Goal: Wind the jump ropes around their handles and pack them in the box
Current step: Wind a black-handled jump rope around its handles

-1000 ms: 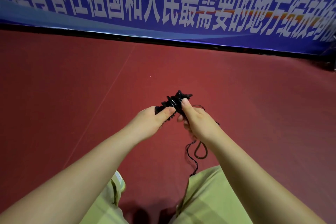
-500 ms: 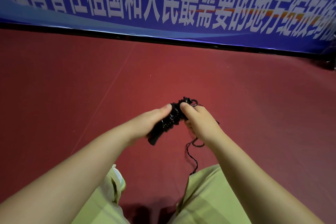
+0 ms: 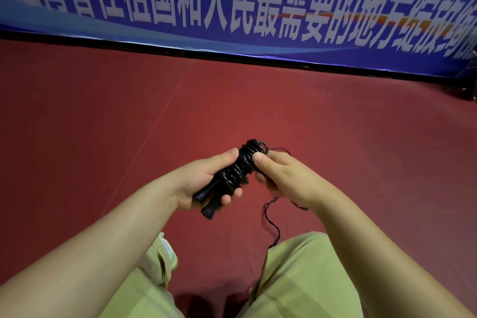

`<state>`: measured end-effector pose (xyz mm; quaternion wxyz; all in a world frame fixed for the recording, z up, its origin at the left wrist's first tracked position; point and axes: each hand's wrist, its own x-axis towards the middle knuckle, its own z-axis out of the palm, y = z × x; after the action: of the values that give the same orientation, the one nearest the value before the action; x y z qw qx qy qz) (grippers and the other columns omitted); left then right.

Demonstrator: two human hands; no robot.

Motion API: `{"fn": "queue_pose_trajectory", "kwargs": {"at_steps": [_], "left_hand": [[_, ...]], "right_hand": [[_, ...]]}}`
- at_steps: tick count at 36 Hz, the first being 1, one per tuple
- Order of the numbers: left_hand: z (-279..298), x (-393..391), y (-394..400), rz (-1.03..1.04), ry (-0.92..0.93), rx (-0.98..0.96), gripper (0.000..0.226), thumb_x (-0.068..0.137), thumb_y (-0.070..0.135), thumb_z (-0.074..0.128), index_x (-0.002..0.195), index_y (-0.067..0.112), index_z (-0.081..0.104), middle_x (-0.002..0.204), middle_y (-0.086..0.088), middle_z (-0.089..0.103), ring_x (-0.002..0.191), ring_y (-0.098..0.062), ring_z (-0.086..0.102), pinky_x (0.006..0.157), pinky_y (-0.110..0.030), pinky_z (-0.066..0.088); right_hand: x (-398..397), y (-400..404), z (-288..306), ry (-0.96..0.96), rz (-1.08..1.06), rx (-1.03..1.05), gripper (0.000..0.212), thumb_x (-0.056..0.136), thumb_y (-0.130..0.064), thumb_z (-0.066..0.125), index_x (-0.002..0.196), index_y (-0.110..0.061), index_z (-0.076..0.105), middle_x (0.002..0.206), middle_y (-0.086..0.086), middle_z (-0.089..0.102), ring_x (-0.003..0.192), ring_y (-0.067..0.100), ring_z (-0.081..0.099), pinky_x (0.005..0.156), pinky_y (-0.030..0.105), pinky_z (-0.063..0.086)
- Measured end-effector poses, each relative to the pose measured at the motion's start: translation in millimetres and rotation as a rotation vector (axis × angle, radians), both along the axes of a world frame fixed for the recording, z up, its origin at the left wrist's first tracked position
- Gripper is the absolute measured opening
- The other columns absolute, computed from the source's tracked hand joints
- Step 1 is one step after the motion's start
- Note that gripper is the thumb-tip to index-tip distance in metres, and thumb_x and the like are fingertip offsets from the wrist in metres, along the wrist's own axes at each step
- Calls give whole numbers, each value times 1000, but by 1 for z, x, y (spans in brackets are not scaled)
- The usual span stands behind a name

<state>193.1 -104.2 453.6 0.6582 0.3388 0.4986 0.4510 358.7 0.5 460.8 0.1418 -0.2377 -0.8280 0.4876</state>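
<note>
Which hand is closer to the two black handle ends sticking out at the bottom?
Left. The left hand holds the handles just above those ends. The right hand pinches the wound rope higher up, nearer the bundle's far end.

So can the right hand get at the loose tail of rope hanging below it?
Probably yes. The loose rope tail dangles freely just under the right hand, nothing between them, though that hand already pinches the wound rope on the handles.

I read one view only: head-worn, wide-angle, tilted forward and down, close over both forearms. Red floor [image 3: 103, 124] fills the centre; blue banner [image 3: 232, 2] spans 12 o'clock; trouser legs [image 3: 296, 279] at 6 o'clock.
</note>
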Motion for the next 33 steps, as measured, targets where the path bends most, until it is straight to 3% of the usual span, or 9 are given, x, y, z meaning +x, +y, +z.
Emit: {"fn": "queue_pose_trajectory", "kwargs": {"at_steps": [2, 8, 11, 15, 21, 25, 28, 30, 33], "left_hand": [[0, 0, 0, 44, 114, 45, 55, 71, 58, 54, 102, 13, 61, 66, -7, 61, 49, -14, 50, 48, -20, 45], [-2, 3, 3, 201, 419, 168, 62, 81, 65, 56, 103, 8, 62, 69, -2, 68, 54, -14, 57, 61, -27, 43], [-2, 6, 6, 296, 613, 235, 39, 90, 51, 54, 92, 13, 61, 73, -1, 68, 58, -14, 60, 58, -25, 45], [-8, 0, 10, 328, 990, 240, 27, 85, 52, 60, 96, 28, 59, 89, 5, 68, 84, -15, 64, 79, -37, 50], [-12, 1, 8, 300, 1036, 298, 36, 77, 56, 58, 108, 40, 54, 88, 12, 65, 84, -11, 62, 80, -40, 51], [-11, 0, 8, 286, 1077, 337, 54, 81, 50, 62, 131, 44, 42, 107, 16, 63, 98, -9, 60, 87, -34, 49], [-7, 1, 9, 285, 1066, 362, 52, 78, 48, 67, 124, 45, 43, 105, 15, 63, 96, -10, 61, 87, -37, 50], [-5, 1, 10, 300, 1028, 377, 50, 69, 51, 65, 115, 46, 45, 102, 14, 63, 93, -10, 62, 86, -39, 51], [-4, 1, 9, 319, 901, 397, 43, 69, 43, 68, 107, 42, 50, 95, 9, 65, 82, -13, 65, 81, -41, 54]], "right_hand": [[0, 0, -2, -28, -58, -5, 49, 82, -67, 44, 78, -19, 52, 62, -6, 43, 46, 6, 33, 50, 24, 26], [-11, -4, -10, -4, -338, 3, 52, 92, -56, 49, 63, -14, 59, 45, -7, 43, 40, 11, 35, 51, 26, 30], [-18, -9, -7, 36, -366, -20, 56, 95, -52, 47, 72, -4, 62, 49, -4, 45, 42, 11, 34, 50, 27, 29], [-18, -13, -3, 39, -276, -82, 55, 99, -54, 34, 81, -8, 59, 64, 5, 46, 49, 13, 35, 49, 25, 28], [-11, -13, -4, -75, -198, -72, 69, 95, -69, 19, 72, -16, 56, 62, -4, 54, 55, 12, 48, 64, 29, 40], [-13, -6, -11, -81, -166, -114, 93, 74, -87, 16, 89, -9, 64, 68, 0, 59, 60, 16, 53, 69, 37, 43], [-14, -1, -10, -71, -139, -147, 105, 68, -95, 19, 111, -10, 65, 66, -7, 63, 54, 12, 58, 63, 31, 45], [-10, -2, -5, -77, -92, -172, 99, 73, -90, 23, 110, -9, 63, 74, -6, 63, 60, 13, 60, 62, 29, 45], [0, -6, 3, -56, -49, -229, 62, 86, -69, 35, 108, -17, 62, 85, -4, 64, 64, 15, 62, 64, 30, 47]]}}
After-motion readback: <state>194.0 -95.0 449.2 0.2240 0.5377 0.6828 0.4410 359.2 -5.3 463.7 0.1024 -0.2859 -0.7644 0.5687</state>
